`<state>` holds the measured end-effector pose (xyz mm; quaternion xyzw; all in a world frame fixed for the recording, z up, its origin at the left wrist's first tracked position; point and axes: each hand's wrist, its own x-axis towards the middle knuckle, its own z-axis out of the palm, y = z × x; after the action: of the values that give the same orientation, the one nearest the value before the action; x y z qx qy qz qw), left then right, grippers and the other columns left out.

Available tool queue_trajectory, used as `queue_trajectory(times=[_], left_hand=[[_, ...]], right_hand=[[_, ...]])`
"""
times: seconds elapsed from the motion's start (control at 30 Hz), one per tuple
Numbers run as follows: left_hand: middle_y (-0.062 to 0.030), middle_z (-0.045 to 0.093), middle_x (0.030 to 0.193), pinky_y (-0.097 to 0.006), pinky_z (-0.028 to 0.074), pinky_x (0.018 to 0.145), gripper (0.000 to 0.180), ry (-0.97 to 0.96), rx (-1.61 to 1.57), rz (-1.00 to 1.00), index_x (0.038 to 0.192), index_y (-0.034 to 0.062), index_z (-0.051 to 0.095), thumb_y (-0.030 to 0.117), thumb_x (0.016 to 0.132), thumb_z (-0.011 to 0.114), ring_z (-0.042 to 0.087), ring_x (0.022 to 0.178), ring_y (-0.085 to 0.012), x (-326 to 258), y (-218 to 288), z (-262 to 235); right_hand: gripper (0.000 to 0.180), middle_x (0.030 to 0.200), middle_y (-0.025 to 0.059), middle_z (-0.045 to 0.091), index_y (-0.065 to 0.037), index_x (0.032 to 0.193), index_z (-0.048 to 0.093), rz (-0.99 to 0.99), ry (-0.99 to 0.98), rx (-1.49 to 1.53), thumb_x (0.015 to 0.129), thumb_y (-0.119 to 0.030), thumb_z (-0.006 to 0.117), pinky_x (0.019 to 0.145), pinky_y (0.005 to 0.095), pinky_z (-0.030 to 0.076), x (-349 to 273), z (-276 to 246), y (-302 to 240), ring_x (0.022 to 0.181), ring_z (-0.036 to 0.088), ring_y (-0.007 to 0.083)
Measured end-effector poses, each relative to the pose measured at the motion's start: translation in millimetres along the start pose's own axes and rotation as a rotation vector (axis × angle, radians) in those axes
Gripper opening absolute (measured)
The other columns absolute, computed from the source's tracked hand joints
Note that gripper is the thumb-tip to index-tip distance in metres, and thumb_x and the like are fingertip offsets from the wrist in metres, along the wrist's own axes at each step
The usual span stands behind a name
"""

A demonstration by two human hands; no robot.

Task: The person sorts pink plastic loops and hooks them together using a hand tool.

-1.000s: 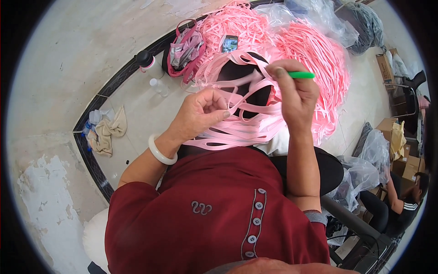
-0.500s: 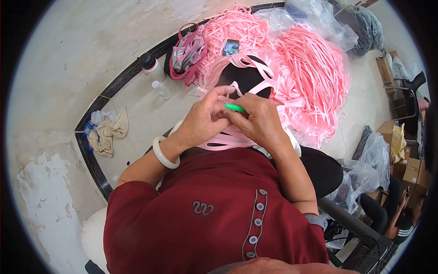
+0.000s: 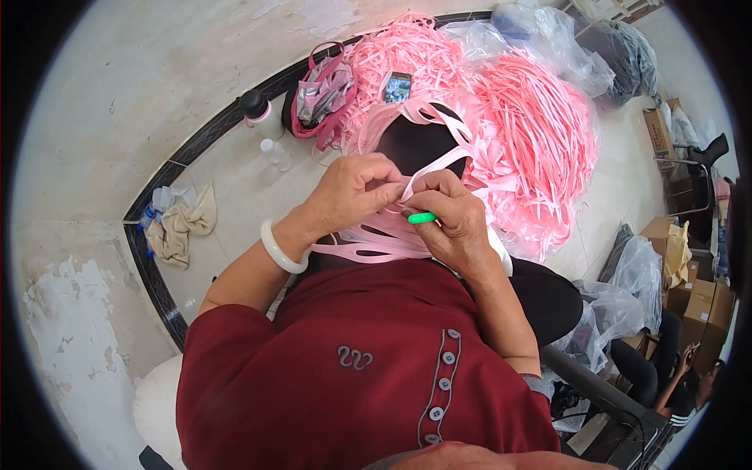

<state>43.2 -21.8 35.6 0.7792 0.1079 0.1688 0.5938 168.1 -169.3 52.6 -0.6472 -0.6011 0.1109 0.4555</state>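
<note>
the left hand [image 3: 356,194] is nearly closed, thumb and finger pinching the strip [image 3: 445,159]; the right hand [image 3: 453,213] curls round the green tool [image 3: 421,218], fingertips also at the strip. the strip is between them, above the lap. a loose pinch could let it slip; if the tool, its tip hidden, is sharp, it could nick the left fingers. loops [image 3: 368,245] just below could snag. beyond, the heap [image 3: 540,141] crowds the right; the phone [image 3: 398,87], bag [image 3: 323,94] and bottle [image 3: 274,155] lie clear of both hands.
</note>
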Motion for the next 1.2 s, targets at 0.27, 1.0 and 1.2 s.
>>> queue_trajectory(times=[0.27,1.0,1.2], left_hand=[[-0.0021,0.06,0.068,-0.023,0.045,0.056,0.016,-0.077,-0.115,-0.01,0.081,-0.0004,0.062,0.015,0.088,0.06,0.055,0.064,-0.0052,15.2,-1.0,-2.7],[0.0021,0.052,0.069,-0.018,0.037,0.055,0.02,0.056,-0.905,-0.205,0.093,0.006,0.057,0.024,0.097,0.048,0.047,0.061,-0.0045,27.9,25.2,4.2],[-0.0003,0.057,0.074,-0.02,0.042,0.06,0.019,0.076,-1.038,-0.182,0.094,0.0056,0.056,0.023,0.097,0.049,0.051,0.066,-0.0079,24.0,14.6,5.6]], right_hand=[[0.019,0.084,0.0107,0.061,-0.004,0.085,0.065,0.032,0.048,0.111,0.068,0.003,0.066,0.061,0.03,0.048,-3.6,-4.7,10.0,0.073,0.062,0.0234],[0.035,0.079,0.0083,0.06,-0.005,0.085,0.058,0.016,0.061,-0.188,0.063,-0.019,0.081,0.056,0.0317,0.049,18.7,-9.4,-16.5,0.066,0.061,0.0234],[0.032,0.074,0.0059,0.058,-0.007,0.085,0.057,-0.017,0.077,-0.311,0.066,-0.02,0.08,0.048,0.0326,0.046,23.9,5.0,-6.8,0.059,0.059,0.0216]])
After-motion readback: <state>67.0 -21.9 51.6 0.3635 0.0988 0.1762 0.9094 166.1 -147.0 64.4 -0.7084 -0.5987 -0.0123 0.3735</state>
